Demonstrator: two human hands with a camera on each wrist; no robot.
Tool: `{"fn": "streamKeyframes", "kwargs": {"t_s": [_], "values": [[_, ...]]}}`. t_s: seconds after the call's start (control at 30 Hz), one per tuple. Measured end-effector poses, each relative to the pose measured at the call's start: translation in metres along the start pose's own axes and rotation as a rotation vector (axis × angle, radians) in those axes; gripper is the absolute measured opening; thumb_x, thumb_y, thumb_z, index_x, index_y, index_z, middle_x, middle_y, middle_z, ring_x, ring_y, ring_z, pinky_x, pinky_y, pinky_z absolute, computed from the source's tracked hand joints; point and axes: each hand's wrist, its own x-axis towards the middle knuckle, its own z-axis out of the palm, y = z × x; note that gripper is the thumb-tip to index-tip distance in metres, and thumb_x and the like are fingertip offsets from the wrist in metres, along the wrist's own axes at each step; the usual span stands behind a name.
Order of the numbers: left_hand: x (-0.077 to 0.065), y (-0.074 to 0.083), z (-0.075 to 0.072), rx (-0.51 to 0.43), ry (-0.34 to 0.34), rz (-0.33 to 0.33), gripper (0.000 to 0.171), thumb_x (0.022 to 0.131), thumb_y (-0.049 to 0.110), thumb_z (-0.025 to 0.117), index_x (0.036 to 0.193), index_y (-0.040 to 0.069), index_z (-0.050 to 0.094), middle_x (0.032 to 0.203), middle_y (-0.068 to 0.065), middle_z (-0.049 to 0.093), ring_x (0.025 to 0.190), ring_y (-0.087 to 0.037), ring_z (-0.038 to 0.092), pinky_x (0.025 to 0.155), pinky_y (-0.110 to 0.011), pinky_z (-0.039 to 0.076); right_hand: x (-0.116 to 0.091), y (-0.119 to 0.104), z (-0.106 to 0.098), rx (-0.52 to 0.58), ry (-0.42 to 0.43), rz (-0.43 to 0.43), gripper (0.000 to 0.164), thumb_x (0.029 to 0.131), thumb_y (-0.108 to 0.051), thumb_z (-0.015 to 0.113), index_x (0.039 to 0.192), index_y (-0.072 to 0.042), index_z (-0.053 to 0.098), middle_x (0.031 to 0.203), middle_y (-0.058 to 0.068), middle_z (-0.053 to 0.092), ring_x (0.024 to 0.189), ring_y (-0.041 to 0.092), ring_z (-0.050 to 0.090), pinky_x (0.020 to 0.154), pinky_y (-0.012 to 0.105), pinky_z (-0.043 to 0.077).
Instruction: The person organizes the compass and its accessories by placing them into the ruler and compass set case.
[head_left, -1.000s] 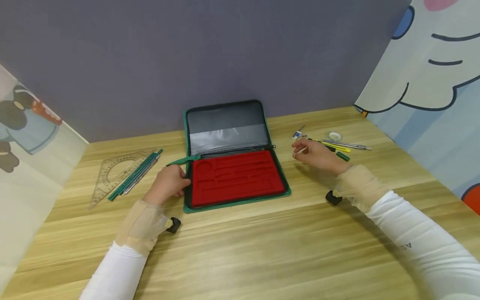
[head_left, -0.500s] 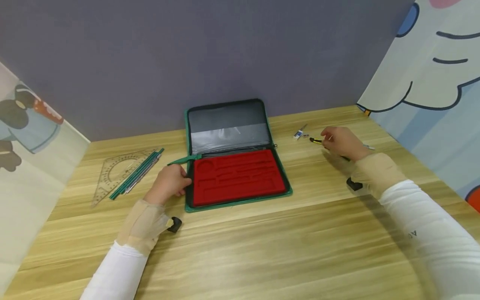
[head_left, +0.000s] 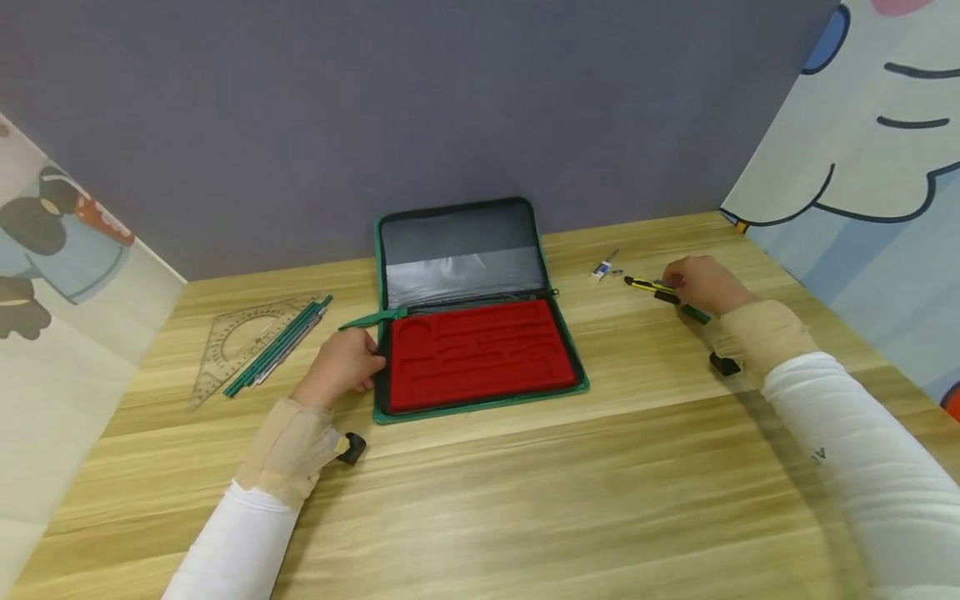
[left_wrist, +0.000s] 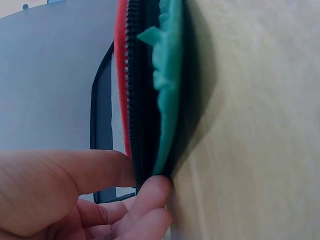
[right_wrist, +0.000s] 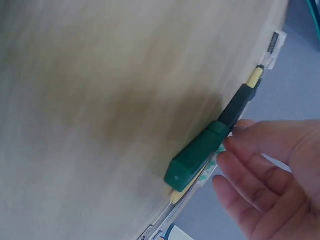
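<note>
An open green zip case [head_left: 480, 405] holds a red tray insert [head_left: 480, 354] with moulded recesses. At the case's left edge, my left hand [head_left: 341, 362] pinches the rim; the left wrist view shows the thumb above the zipper [left_wrist: 131, 85] and fingers beneath the green edge. My right hand [head_left: 708, 283] is at the drawing tools on the right. Its thumb and index finger come close together beside a green-and-black tool [right_wrist: 197, 157]; whether they pinch anything is not clear. A slim yellow-and-black tool [head_left: 641, 284] lies alongside, partly covered by the hand.
A transparent set square [head_left: 213, 350] lies on the left, with several green and silver sticks [head_left: 279, 346] across it. A small blue-and-white eraser [head_left: 602, 271] lies right of the case. Behind the wooden table [head_left: 480, 500] stands a grey panel [head_left: 450, 108].
My right hand has moved right and settled over the tools there, covering the white ring seen earlier. The left hand keeps its place on the case's edge.
</note>
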Motion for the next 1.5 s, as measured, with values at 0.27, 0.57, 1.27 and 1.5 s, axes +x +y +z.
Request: {"fn": "streamKeyframes", "kwargs": {"t_s": [0.27, 0.57, 1.27, 1.5], "values": [[0.001, 0.001, 0.0, 0.009, -0.005, 0.004, 0.018, 0.09, 0.009, 0.058, 0.099, -0.007, 0.056, 0.066, -0.01, 0.064, 0.047, -0.01, 0.059, 0.054, -0.026, 0.053, 0.005, 0.005, 0.003, -0.016, -0.026, -0.009, 0.015, 0.082, 0.004, 0.061, 0.097, 0.006, 0.064, 0.087, 0.02, 0.064, 0.081, 0.035, 0.059, 0.073, 0.05, 0.047], [0.0, 0.001, 0.0, 0.02, 0.003, 0.017, 0.022, 0.089, 0.008, 0.058, 0.103, -0.009, 0.056, 0.066, -0.01, 0.064, 0.047, -0.011, 0.059, 0.055, -0.027, 0.053, 0.008, 0.007, 0.0, 0.039, -0.059, -0.025, 0.017, 0.08, 0.004, 0.064, 0.096, 0.005, 0.063, 0.087, 0.018, 0.063, 0.081, 0.033, 0.059, 0.073, 0.05, 0.047], [0.0, 0.001, 0.001, 0.002, -0.004, -0.008, 0.021, 0.09, 0.008, 0.059, 0.103, -0.008, 0.057, 0.068, -0.011, 0.063, 0.047, -0.01, 0.059, 0.051, -0.024, 0.051, 0.017, 0.021, 0.003, 0.045, -0.08, -0.163, 0.017, 0.076, 0.002, 0.069, 0.091, 0.003, 0.062, 0.081, 0.009, 0.063, 0.075, 0.024, 0.058, 0.068, 0.041, 0.049], [0.0, 0.001, 0.001, -0.01, 0.0, -0.024, 0.02, 0.09, 0.008, 0.058, 0.102, -0.007, 0.056, 0.068, -0.011, 0.063, 0.049, -0.011, 0.059, 0.051, -0.024, 0.051, 0.018, 0.019, 0.004, 0.031, -0.011, -0.182, 0.02, 0.075, 0.002, 0.067, 0.094, 0.003, 0.063, 0.082, 0.009, 0.063, 0.077, 0.025, 0.059, 0.069, 0.043, 0.049]]}}
